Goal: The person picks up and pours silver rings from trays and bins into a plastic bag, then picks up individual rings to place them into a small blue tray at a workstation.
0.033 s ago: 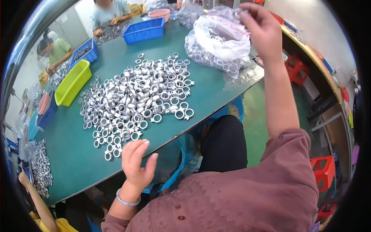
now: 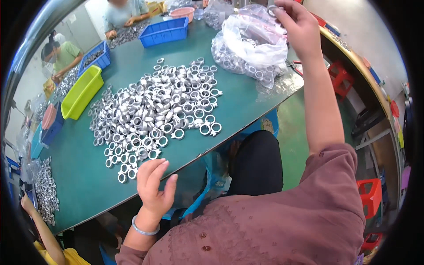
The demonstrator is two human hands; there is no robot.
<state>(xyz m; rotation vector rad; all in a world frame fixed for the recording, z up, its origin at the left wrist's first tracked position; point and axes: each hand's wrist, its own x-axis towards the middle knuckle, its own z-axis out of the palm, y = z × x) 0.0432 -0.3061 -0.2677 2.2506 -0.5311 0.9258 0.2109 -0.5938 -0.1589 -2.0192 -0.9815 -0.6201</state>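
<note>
A heap of small silver metal rings with lugs (image 2: 154,104) covers the middle of the green table. My left hand (image 2: 154,187) hovers at the table's near edge, just short of the closest rings, its fingers apart and nothing in them. Stretched out to the far right, my right hand (image 2: 300,28) pinches one metal ring (image 2: 272,10) between thumb and fingers. Below and left of that hand stands an open clear plastic bag (image 2: 249,44) partly filled with more such rings.
A yellow-green bin (image 2: 82,92) and blue bins (image 2: 163,32) stand beyond the heap. Red-handled pliers (image 2: 297,67) lie by the bag. Two people work across the table, and another person's arm (image 2: 46,225) reaches in at lower left. Red stools (image 2: 370,197) stand at the right.
My right hand has shifted slightly, and the ring in its fingers now shows more plainly. My left hand has barely moved.
</note>
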